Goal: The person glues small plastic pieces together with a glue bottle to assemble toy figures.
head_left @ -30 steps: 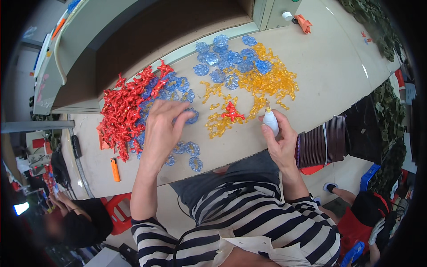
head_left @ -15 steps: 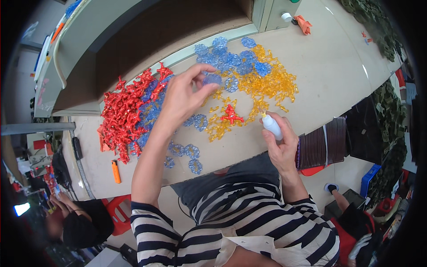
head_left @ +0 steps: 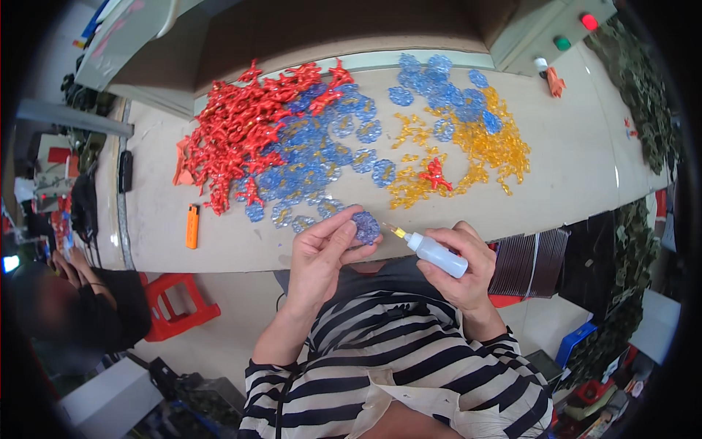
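I'm seeing the left hand (head_left: pixel 322 256) pinching a blue flower-shaped disc (head_left: pixel 365 227) in its fingers, up off the near edge of the counter (head_left: pixel 578 154). The right hand (head_left: pixel 461 263) is gripping a small white squeeze bottle (head_left: pixel 436 254), its yellow nozzle aiming at the disc, just beside it. Red, blue and yellow plastic pieces are lying piled on the counter behind, with an orange lighter (head_left: pixel 191 226) off to the left.
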A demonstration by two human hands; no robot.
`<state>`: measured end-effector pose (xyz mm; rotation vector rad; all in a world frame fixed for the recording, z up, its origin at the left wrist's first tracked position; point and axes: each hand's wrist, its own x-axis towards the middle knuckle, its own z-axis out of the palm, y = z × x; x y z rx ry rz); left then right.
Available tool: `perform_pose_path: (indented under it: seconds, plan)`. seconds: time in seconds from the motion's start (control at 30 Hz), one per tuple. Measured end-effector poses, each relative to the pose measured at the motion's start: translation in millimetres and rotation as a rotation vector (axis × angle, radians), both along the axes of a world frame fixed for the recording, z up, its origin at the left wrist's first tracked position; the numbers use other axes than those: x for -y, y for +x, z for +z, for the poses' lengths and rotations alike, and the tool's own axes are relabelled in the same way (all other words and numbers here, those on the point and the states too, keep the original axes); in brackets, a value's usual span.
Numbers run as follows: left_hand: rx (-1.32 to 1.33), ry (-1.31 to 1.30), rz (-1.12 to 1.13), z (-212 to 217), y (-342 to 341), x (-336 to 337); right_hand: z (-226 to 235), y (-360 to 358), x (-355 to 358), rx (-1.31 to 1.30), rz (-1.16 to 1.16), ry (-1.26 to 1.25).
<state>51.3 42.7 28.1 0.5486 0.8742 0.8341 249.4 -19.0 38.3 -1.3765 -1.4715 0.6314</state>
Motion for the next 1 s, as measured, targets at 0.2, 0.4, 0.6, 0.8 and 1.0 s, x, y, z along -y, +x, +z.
perform_pose_path:
  seconds: [0.2,0.4,0.6,0.8,1.0]
  plan:
    - [-0.028,0.035,0.06,-3,-4,8,2,-12,-5,0.086,0.037,0.117]
    - [0.033,0.003,0.069,-3,-1,10,1,-15,-4,0.124,0.016,0.072]
    - [0.032,0.002,0.08,-4,1,10,2,-13,-5,0.128,0.037,0.073]
    - [0.026,0.003,0.079,-3,0,9,2,-14,-7,0.139,0.005,0.093]
    - [0.021,0.022,0.095,-5,-1,9,5,-15,-6,0.137,0.025,0.056]
